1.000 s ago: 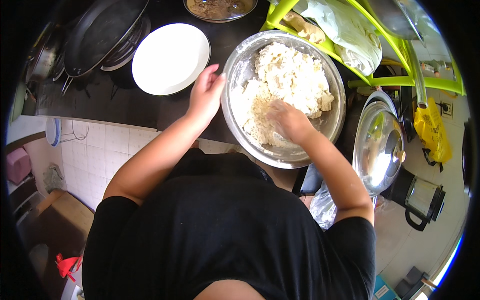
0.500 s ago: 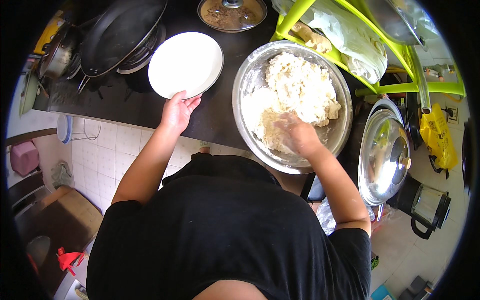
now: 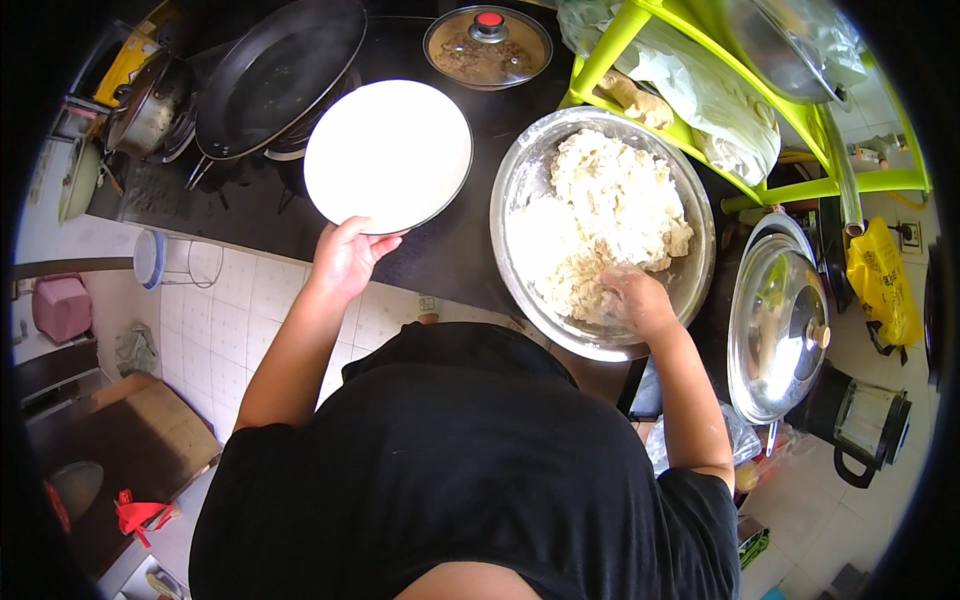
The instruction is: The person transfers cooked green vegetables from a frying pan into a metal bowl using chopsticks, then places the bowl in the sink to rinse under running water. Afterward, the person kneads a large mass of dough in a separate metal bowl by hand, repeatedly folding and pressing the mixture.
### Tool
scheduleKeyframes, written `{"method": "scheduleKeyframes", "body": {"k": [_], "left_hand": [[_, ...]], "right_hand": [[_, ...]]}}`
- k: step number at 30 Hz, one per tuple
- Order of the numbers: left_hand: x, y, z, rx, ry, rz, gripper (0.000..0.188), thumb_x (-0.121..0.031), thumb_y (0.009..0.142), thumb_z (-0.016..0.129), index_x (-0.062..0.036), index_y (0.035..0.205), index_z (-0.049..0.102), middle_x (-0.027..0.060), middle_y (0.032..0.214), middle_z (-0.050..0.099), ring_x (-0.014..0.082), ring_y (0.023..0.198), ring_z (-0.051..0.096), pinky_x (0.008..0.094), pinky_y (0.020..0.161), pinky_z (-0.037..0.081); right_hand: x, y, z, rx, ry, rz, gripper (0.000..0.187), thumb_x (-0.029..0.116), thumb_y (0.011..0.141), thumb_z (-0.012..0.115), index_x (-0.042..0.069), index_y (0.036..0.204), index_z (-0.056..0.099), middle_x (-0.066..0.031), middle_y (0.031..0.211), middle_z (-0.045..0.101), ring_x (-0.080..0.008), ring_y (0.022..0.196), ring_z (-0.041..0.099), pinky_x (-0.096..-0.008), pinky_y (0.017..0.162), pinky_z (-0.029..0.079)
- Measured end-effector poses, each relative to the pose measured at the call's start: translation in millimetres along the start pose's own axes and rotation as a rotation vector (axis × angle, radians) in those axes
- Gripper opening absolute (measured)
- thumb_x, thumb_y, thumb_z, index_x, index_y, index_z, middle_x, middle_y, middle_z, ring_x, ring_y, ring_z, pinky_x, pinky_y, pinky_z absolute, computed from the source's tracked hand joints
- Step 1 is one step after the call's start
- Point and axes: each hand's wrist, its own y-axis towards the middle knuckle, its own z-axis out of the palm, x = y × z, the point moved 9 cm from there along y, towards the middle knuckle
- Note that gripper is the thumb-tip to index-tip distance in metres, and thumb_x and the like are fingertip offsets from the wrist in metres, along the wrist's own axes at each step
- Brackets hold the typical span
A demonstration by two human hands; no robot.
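Note:
A round white dish with a thin dark rim (image 3: 388, 155) is tilted above the dark counter, its inside too bright to make out. My left hand (image 3: 345, 258) grips its near edge, thumb over the rim and fingers beneath. To the right, a wide metal basin (image 3: 507, 225) holds a lumpy, shaggy mass of pale dough (image 3: 620, 190) with loose flour at its left side. Inside the basin's near part, my right hand (image 3: 637, 300) has its fingers curled down into the dough. Flour coats those fingers, and their tips are partly hidden.
A black frying pan (image 3: 280, 80) and a steel pot (image 3: 150, 110) are at the stove on the left. Behind sits a glass-lidded pan (image 3: 488, 55). A green rack (image 3: 610, 50) borders the basin, with a large steel lid (image 3: 775, 330) and a blender jug (image 3: 868, 415) to the right.
The dish has shifted slightly right in view and tipped a little more toward me. My right hand has moved toward the basin's near right side, its fingers curling in the dough.

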Motion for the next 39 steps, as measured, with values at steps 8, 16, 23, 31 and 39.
{"method": "scheduleKeyframes", "body": {"k": [8,16,23,31,39], "left_hand": [[-34,-39,42,0.09,0.1,-0.002,0.031,-0.009,0.083,0.048,0.0065,0.109,0.051,0.016,0.099,0.061,0.0244,0.088,0.062,0.0339,0.068,0.054],[-29,-49,87,0.17,0.164,-0.029,0.03,-0.007,0.083,0.047,0.0067,0.11,0.05,0.0155,0.099,0.061,0.0236,0.085,0.062,0.0351,0.066,0.055],[-20,-47,111,0.198,0.28,-0.036,0.035,-0.004,0.084,0.044,0.0086,0.116,0.044,0.0173,0.102,0.06,0.024,0.085,0.063,0.0355,0.065,0.057],[-21,-48,132,0.232,0.339,-0.019,0.037,-0.002,0.083,0.042,0.0097,0.118,0.041,0.0188,0.104,0.058,0.0247,0.085,0.063,0.0354,0.065,0.057],[-19,-44,143,0.25,0.349,-0.03,0.036,-0.002,0.084,0.042,0.0091,0.117,0.041,0.0187,0.103,0.058,0.0244,0.085,0.063,0.0354,0.065,0.057]], "right_hand": [[-14,-13,-24,-0.252,0.273,0.188,0.021,0.009,0.076,0.054,0.007,0.095,0.061,-0.017,0.09,0.061,-0.0333,0.086,0.057,-0.0371,0.073,0.047],[-11,-13,-37,-0.258,0.294,0.145,0.015,0.007,0.073,0.051,0.007,0.085,0.059,-0.0176,0.08,0.06,-0.0355,0.078,0.057,-0.0399,0.069,0.046],[-15,-21,-40,-0.272,0.332,0.195,0.015,0.008,0.074,0.05,0.007,0.086,0.059,-0.0179,0.078,0.06,-0.0357,0.078,0.058,-0.0397,0.07,0.046],[-15,-34,-44,-0.318,0.363,0.178,0.011,0.01,0.076,0.051,0.005,0.085,0.058,-0.018,0.081,0.059,-0.036,0.08,0.056,-0.0397,0.07,0.045],[-22,-37,-38,-0.29,0.382,0.222,0.012,0.01,0.077,0.052,0.005,0.086,0.057,-0.0177,0.082,0.059,-0.036,0.08,0.056,-0.0391,0.071,0.045]]}}
